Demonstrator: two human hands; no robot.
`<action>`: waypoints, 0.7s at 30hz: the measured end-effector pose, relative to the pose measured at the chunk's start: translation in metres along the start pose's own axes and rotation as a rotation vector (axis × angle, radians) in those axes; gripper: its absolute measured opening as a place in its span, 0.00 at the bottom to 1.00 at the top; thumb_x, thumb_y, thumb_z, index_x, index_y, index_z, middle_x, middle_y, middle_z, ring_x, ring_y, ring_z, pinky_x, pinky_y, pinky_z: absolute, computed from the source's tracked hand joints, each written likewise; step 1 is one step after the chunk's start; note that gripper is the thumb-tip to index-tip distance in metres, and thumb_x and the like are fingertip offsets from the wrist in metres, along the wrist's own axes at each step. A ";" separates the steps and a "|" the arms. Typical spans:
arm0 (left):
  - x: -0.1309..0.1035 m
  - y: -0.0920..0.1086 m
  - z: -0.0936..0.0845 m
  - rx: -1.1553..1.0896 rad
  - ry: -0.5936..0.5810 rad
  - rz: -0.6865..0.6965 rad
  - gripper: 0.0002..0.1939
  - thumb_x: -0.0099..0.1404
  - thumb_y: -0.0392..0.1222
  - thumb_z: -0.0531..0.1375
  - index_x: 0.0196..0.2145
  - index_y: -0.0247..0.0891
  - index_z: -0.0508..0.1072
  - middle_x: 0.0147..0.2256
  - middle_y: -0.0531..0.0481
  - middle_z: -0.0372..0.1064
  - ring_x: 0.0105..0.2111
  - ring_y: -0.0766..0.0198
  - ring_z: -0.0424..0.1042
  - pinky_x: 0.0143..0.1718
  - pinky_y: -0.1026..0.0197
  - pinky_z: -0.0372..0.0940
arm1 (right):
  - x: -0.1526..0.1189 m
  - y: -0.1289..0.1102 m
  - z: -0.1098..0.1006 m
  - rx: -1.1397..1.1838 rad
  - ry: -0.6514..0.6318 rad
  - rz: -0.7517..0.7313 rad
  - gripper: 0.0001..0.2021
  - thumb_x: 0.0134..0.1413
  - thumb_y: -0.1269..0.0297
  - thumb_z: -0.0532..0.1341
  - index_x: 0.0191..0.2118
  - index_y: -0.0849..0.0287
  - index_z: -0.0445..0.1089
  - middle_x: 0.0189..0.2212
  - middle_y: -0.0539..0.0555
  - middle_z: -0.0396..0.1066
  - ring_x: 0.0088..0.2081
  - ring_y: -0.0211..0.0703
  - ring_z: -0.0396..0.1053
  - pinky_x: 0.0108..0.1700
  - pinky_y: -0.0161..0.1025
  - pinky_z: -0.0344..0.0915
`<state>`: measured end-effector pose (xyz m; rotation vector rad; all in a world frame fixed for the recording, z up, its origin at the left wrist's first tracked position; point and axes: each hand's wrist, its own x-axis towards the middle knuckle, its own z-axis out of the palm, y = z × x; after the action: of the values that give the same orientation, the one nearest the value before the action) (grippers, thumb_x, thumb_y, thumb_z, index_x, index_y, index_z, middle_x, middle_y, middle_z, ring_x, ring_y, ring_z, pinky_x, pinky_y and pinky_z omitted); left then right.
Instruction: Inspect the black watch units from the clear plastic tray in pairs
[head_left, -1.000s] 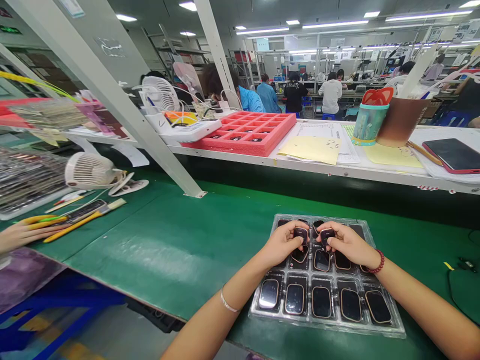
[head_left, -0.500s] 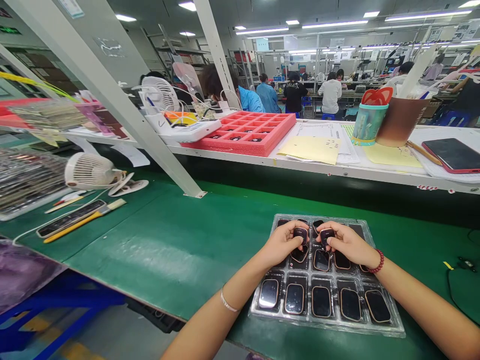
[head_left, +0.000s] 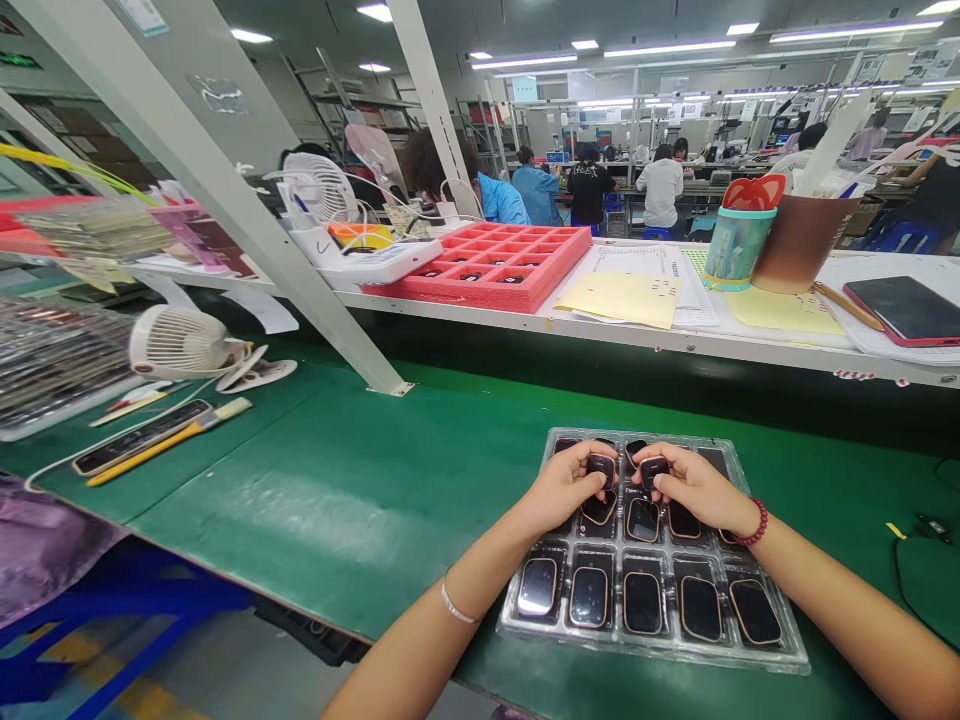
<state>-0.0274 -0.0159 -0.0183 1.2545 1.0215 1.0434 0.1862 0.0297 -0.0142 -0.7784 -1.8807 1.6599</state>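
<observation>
My left hand [head_left: 571, 486] is closed on a smartwatch case [head_left: 601, 468], pinched between thumb and fingers. In my right hand [head_left: 694, 488] is a second smartwatch case [head_left: 654, 470], gripped the same way. Both cases have dark faces and gold-coloured rims, and they are held side by side, slightly apart. Beneath my hands lies a clear plastic tray [head_left: 651, 648] with rows of pockets. Dark rectangular watch cases with gold rims, such as this front-row case [head_left: 643, 603], lie in its pockets. My hands and wrists hide part of the back rows.
The green bench [head_left: 315, 500] carries a small fan [head_left: 184, 342], a yellow-handled brush [head_left: 165, 450] and stacked trays [head_left: 60, 360] at left. Above the bench runs a white shelf with a red foam tray [head_left: 517, 290], papers, cups and a phone [head_left: 911, 308]. Several people sit beyond.
</observation>
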 end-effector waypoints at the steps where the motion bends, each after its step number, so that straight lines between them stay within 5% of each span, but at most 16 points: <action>1: 0.000 0.000 0.000 -0.004 0.000 0.001 0.15 0.55 0.35 0.60 0.42 0.34 0.68 0.32 0.49 0.69 0.27 0.69 0.67 0.32 0.62 0.64 | 0.000 0.000 0.000 0.001 0.000 0.000 0.13 0.53 0.68 0.57 0.47 0.58 0.64 0.37 0.54 0.70 0.30 0.37 0.67 0.36 0.39 0.69; 21: 0.000 0.002 0.002 -0.009 0.025 0.021 0.20 0.51 0.27 0.56 0.43 0.35 0.66 0.37 0.48 0.68 0.33 0.66 0.69 0.38 0.61 0.65 | 0.000 0.000 0.000 0.010 -0.009 0.005 0.14 0.53 0.71 0.55 0.47 0.58 0.64 0.38 0.54 0.69 0.31 0.37 0.66 0.36 0.38 0.68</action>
<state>-0.0254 -0.0163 -0.0161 1.2502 1.0236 1.0811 0.1863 0.0297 -0.0142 -0.7730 -1.8765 1.6781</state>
